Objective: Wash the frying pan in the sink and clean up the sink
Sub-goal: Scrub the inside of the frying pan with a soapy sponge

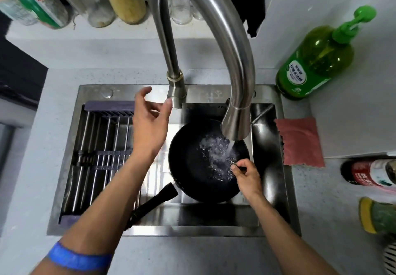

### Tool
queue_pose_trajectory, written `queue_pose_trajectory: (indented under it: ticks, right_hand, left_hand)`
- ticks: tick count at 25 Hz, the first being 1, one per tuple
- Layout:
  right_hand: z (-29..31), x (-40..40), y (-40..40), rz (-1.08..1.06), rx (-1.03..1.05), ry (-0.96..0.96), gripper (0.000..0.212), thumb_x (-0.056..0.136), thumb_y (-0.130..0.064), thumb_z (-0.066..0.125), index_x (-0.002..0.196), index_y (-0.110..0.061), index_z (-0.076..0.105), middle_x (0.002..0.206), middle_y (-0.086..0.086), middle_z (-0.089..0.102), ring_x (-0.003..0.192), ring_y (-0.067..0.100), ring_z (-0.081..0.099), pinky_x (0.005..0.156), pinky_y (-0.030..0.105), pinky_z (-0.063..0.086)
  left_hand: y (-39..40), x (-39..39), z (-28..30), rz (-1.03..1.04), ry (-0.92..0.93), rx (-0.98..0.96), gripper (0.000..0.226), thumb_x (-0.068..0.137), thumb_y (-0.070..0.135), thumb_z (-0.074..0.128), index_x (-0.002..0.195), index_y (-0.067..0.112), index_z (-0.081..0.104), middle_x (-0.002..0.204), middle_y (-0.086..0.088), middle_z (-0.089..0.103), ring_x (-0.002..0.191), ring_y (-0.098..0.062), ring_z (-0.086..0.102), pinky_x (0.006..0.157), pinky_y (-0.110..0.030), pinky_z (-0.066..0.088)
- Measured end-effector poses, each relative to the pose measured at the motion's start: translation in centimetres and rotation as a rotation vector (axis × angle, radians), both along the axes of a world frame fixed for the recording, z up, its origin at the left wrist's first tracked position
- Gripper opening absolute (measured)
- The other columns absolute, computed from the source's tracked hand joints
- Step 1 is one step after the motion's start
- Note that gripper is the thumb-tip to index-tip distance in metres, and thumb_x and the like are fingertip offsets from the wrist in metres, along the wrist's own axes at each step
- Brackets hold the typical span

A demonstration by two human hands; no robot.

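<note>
A black frying pan (192,167) lies in the steel sink (214,217), its handle (153,203) pointing to the lower left. Water runs from the curved faucet spout (235,122) into the pan. My right hand (248,178) is at the pan's right rim, its fingers curled and pinching a small shiny scrubber (232,165) in the water. My left hand (150,122) is raised above the sink with its fingers spread, the fingertips next to the faucet's base column (176,94); whether they touch it I cannot tell.
A roll-up drying rack (102,159) covers the sink's left half. A green soap pump bottle (315,60) stands at the back right, a pink cloth (300,141) on the counter right of the sink. Bottles and jars line the back ledge and right edge.
</note>
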State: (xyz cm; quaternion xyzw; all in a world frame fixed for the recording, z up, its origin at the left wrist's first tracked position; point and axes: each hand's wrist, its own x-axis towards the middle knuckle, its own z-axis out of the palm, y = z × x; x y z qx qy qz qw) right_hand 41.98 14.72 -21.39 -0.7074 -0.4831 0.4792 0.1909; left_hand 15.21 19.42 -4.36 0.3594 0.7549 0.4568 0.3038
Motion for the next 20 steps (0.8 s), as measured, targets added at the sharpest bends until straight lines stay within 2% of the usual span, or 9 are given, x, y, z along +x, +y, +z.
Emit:
queue_pose_trajectory:
  ticks: [2, 4, 5, 9, 12, 14, 16, 19, 20]
  right_hand:
    - [0.4, 0.0, 0.1, 0.011, -0.002, 0.014, 0.01, 0.093, -0.018, 0.069, 0.088, -0.023, 0.061, 0.104, 0.002, 0.062, 0.089, 0.003, 0.057, 0.079, 0.016, 0.043]
    - [0.6, -0.1, 0.1, 0.007, 0.008, 0.023, 0.011, 0.092, -0.018, 0.069, 0.087, -0.024, 0.061, 0.103, 0.001, 0.063, 0.09, 0.006, 0.058, 0.081, 0.019, 0.045]
    - [0.7, 0.0, 0.1, 0.007, 0.01, 0.021, 0.011, 0.092, -0.018, 0.07, 0.087, -0.023, 0.061, 0.101, 0.001, 0.063, 0.089, 0.007, 0.059, 0.079, 0.018, 0.044]
    - [0.1, -0.3, -0.9, 0.021, 0.009, 0.009, 0.016, 0.09, -0.018, 0.071, 0.083, -0.027, 0.06, 0.099, 0.002, 0.064, 0.085, 0.009, 0.06, 0.075, 0.016, 0.043]
    - [-0.1, -0.6, -1.2, 0.029, -0.01, 0.005, 0.018, 0.09, -0.018, 0.072, 0.082, -0.027, 0.059, 0.099, 0.006, 0.065, 0.084, 0.01, 0.059, 0.077, 0.019, 0.043]
    - [0.1, -0.7, -1.3, 0.053, -0.02, -0.003, 0.015, 0.09, -0.018, 0.071, 0.083, -0.025, 0.059, 0.099, 0.006, 0.065, 0.083, 0.012, 0.059, 0.077, 0.023, 0.044]
    - [0.4, -0.8, -1.3, 0.077, -0.021, -0.044, 0.015, 0.091, -0.018, 0.071, 0.084, -0.024, 0.059, 0.098, 0.005, 0.064, 0.082, 0.016, 0.059, 0.077, 0.026, 0.044]
    - [0.2, -1.3, -1.4, 0.139, 0.006, -0.207, 0.01, 0.092, -0.02, 0.068, 0.088, -0.021, 0.058, 0.102, 0.003, 0.061, 0.088, 0.023, 0.061, 0.074, 0.028, 0.042]
    - [-0.4, -1.7, -1.2, 0.195, 0.013, -0.305, 0.006, 0.094, -0.021, 0.065, 0.092, -0.018, 0.06, 0.105, 0.004, 0.06, 0.093, 0.025, 0.06, 0.075, 0.03, 0.044]
  left_hand:
    - [2.9, -0.9, 0.0, -0.129, 0.102, -0.152, 0.037, 0.09, 0.038, 0.066, 0.121, 0.023, 0.052, 0.086, -0.005, 0.066, 0.083, -0.02, 0.065, 0.082, -0.038, 0.054]
    - [3.8, -1.2, -0.9, -0.238, 0.274, -0.348, 0.037, 0.087, 0.041, 0.068, 0.115, 0.018, 0.057, 0.091, -0.005, 0.07, 0.09, -0.024, 0.066, 0.087, -0.038, 0.052]
    - [3.7, -1.1, -1.5, -0.26, 0.362, -0.376, 0.035, 0.087, 0.039, 0.067, 0.113, 0.017, 0.059, 0.094, -0.006, 0.071, 0.094, -0.026, 0.066, 0.086, -0.035, 0.051]
    - [2.7, -1.4, -2.1, -0.146, 0.652, -0.338, 0.029, 0.092, 0.021, 0.057, 0.117, 0.009, 0.051, 0.095, -0.019, 0.067, 0.089, -0.042, 0.062, 0.073, -0.044, 0.047]
    - [3.1, -2.8, -2.1, -0.224, 0.791, -0.31, 0.013, 0.091, 0.014, 0.057, 0.1, 0.004, 0.058, 0.086, -0.024, 0.066, 0.078, -0.045, 0.06, 0.066, -0.046, 0.047]
    - [4.1, -3.8, -1.9, -0.296, 0.783, -0.272, 0.011, 0.093, 0.015, 0.057, 0.091, 0.005, 0.061, 0.079, -0.02, 0.067, 0.07, -0.04, 0.061, 0.063, -0.046, 0.051]
    - [5.2, -4.3, -1.6, -0.309, 0.751, -0.236, 0.01, 0.094, 0.018, 0.059, 0.093, 0.008, 0.062, 0.079, -0.016, 0.069, 0.069, -0.034, 0.063, 0.065, -0.043, 0.054]
    - [1.8, -3.5, -2.3, -0.168, 0.461, -0.11, 0.016, 0.09, 0.02, 0.061, 0.104, 0.014, 0.055, 0.084, -0.005, 0.069, 0.072, -0.025, 0.065, 0.072, -0.037, 0.054]
    - [-0.9, -3.0, -3.6, -0.167, 0.386, -0.143, 0.02, 0.089, 0.022, 0.06, 0.107, 0.015, 0.055, 0.086, -0.003, 0.068, 0.073, -0.022, 0.065, 0.074, -0.036, 0.054]
